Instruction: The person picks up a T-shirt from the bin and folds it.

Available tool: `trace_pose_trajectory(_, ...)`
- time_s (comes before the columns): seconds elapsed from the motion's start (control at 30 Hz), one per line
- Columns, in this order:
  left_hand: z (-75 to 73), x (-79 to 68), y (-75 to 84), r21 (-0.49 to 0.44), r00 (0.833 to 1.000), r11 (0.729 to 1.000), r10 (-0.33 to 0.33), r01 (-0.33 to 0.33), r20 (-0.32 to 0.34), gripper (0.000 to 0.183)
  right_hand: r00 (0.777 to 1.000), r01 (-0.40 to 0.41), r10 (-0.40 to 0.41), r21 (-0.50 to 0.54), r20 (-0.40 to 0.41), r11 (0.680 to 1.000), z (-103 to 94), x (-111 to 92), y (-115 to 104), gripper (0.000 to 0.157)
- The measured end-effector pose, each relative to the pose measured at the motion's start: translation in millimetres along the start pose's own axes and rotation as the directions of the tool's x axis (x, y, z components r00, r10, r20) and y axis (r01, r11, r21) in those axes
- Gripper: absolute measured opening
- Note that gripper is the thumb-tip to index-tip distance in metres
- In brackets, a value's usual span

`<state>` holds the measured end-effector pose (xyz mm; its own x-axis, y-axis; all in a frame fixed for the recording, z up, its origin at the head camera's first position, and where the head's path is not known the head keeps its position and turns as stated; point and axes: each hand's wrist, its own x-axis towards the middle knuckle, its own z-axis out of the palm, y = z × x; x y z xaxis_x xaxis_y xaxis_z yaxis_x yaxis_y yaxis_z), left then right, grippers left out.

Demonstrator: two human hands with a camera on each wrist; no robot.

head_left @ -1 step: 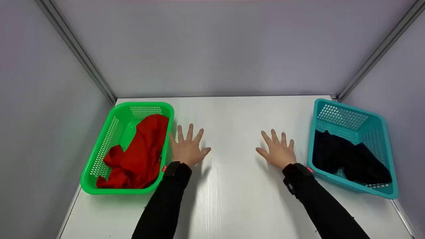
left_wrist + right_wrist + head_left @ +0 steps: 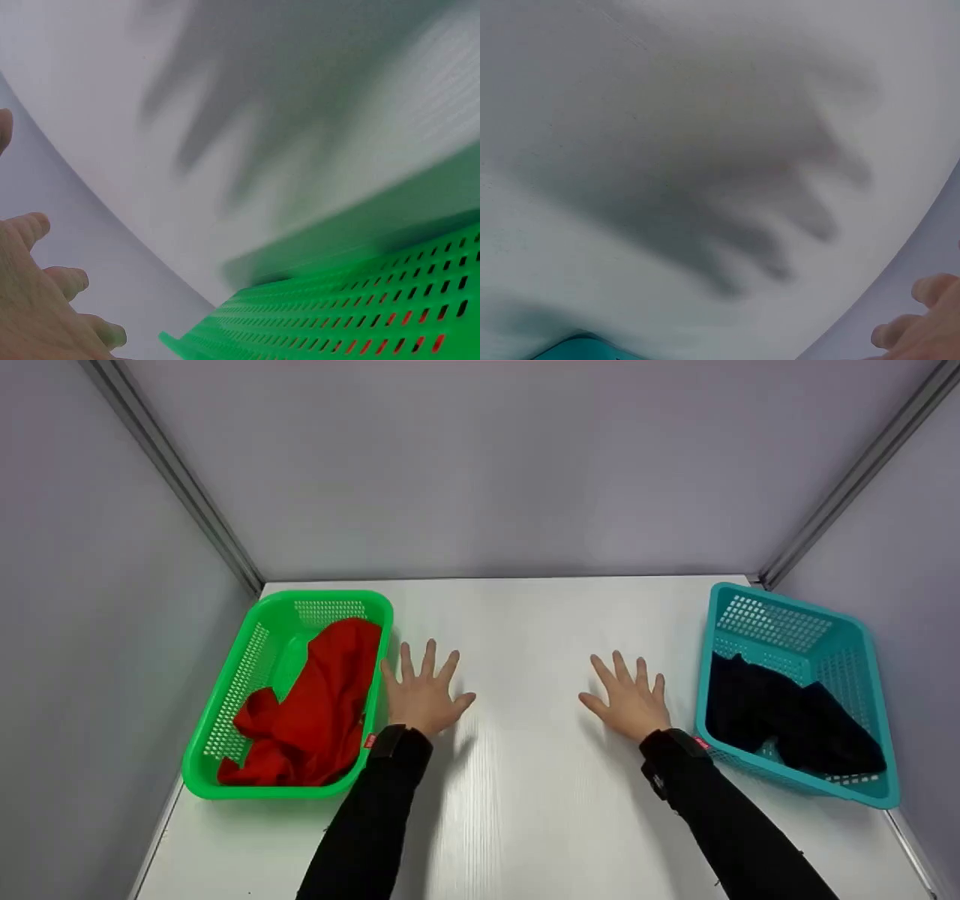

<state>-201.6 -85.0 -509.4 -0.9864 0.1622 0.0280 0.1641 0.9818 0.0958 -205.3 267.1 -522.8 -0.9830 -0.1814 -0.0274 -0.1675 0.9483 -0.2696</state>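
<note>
My left hand (image 2: pixel 424 699) is spread flat above the table, fingers straight, its little finger overlapping the right rim of the green basket (image 2: pixel 193 769) in the head view. A crumpled red cloth (image 2: pixel 319 712) lies in that basket. My right hand (image 2: pixel 628 705), also spread with straight fingers, hovers left of the teal basket (image 2: pixel 877 690). Crumpled black cloth (image 2: pixel 787 716) fills the lower part of the teal basket. Both hands hold nothing. The left wrist view shows the perforated side of the green basket (image 2: pixel 352 307) below the hand; both wrist views show finger shadows on the tabletop.
The white table (image 2: pixel 525 825) runs between the two baskets. Pale panels (image 2: pixel 495 465) stand behind and on both sides, joined by grey metal corner strips (image 2: pixel 180 480). Each basket stands close to a side panel.
</note>
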Motion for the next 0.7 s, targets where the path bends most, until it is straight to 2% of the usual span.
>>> trace_pose_trajectory(0.17,-7.3,0.0,-4.8,0.019,1.000,1.000,0.006,-0.006,-0.003,0.075,1.000,0.003,-0.003,-0.007,-0.002,1.000,-1.6,-2.7,0.2,0.076)
trace_pose_trajectory(0.33,-18.0,-1.9,-17.4,0.028,1.000,1.000,-0.007,0.006,0.017,0.077,1.000,0.017,-0.017,0.004,-0.003,1.000,1.4,-9.2,-2.7,0.075)
trace_pose_trajectory(0.53,-24.7,-9.2,-40.9,-0.021,0.998,0.999,-0.044,0.045,0.039,0.078,0.999,0.048,-0.048,-0.008,-0.016,0.999,9.4,-15.7,-6.8,0.074)
trace_pose_trajectory(0.7,-24.4,-19.0,-67.4,-0.095,0.990,0.989,-0.108,0.116,0.086,0.078,0.997,0.073,-0.074,-0.026,-0.013,0.997,19.6,-22.0,-9.0,0.072)
